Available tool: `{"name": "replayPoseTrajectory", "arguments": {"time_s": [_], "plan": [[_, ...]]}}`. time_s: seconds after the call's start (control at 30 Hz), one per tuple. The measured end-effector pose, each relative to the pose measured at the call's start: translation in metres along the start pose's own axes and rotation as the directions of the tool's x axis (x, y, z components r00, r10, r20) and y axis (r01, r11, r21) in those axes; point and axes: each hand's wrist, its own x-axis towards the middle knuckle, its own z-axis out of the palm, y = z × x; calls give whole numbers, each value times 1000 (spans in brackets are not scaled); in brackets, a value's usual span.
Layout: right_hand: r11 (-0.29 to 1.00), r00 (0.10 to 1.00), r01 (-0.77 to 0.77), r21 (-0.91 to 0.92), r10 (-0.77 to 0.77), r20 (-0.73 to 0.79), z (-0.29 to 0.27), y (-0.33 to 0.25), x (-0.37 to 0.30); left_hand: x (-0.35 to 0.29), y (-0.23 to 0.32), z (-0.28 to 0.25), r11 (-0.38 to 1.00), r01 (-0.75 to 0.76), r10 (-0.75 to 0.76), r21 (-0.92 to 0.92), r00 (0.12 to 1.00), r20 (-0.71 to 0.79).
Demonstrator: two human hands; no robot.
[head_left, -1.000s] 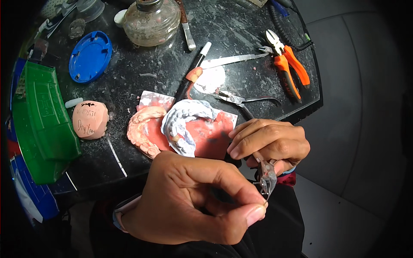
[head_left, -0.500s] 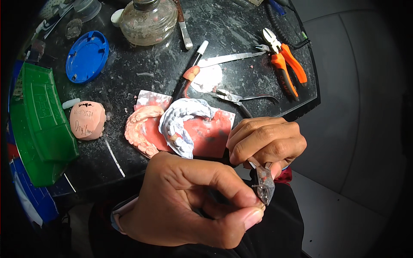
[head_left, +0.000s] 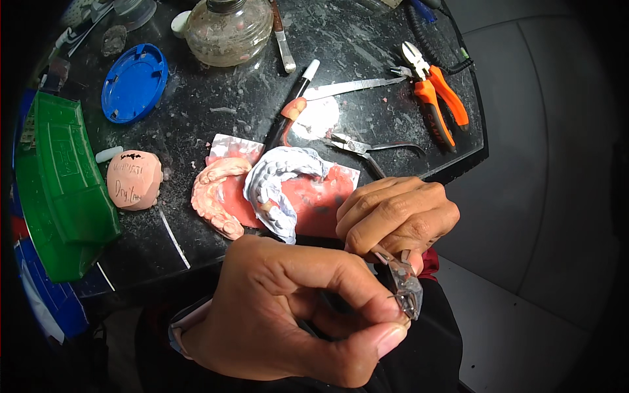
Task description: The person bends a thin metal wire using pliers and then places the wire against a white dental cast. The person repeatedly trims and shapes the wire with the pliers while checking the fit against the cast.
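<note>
My right hand [head_left: 401, 219] is closed around a small pair of metal pliers [head_left: 405, 280], whose worn, reddish-smeared jaws point down toward me. At the jaw tips, the thumb and forefinger of my left hand [head_left: 295, 308] pinch a thin wire [head_left: 395, 297], most of it hidden by the fingers. Beyond the hands, a pink dental cast [head_left: 213, 200] and a white dental cast [head_left: 268, 190] lie on a pink wax sheet [head_left: 314, 213]. The white cast has one tan tooth.
Behind the casts lie a black pen [head_left: 291, 108], tweezers [head_left: 354, 87], other pliers [head_left: 354, 145] and orange-handled cutters [head_left: 434, 95]. At left are a green tray [head_left: 62, 190], a blue lid [head_left: 134, 84] and a pink plaster block [head_left: 134, 180]. A glass jar [head_left: 229, 36] stands farther back.
The pliers' jaws have shifted slightly to the right and toward me, and my right hand has moved a little left. My left fingertips stay pinched at the jaw tips.
</note>
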Motion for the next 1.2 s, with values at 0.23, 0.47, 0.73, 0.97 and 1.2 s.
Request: {"name": "replayPoseTrajectory", "arguments": {"time_s": [0.23, 0.47, 0.73, 0.97, 1.2], "plan": [[1000, 999, -1, 24, 1, -33, 5, 2, -2, -1, -1, 0, 999, -35, 35, -9, 999, 0], [997, 996, -76, 21, 77, -46, 8, 0, 1, -4, -1, -6, 999, -49, 49, 24, 999, 18], [989, 991, -99, 111, 107, -75, 14, 6, -10, 2, 13, -5, 978, 38, -64, 207, 991, 122], [986, 987, 20, 163, 7, -163, 18, 12, -11, 0, 12, -4, 978, 60, -84, 201, 990, 113], [986, 997, -50, 158, 59, -50, 13, 8, -5, 1, 12, -5, 974, 100, -125, 201, 985, 119]]}}
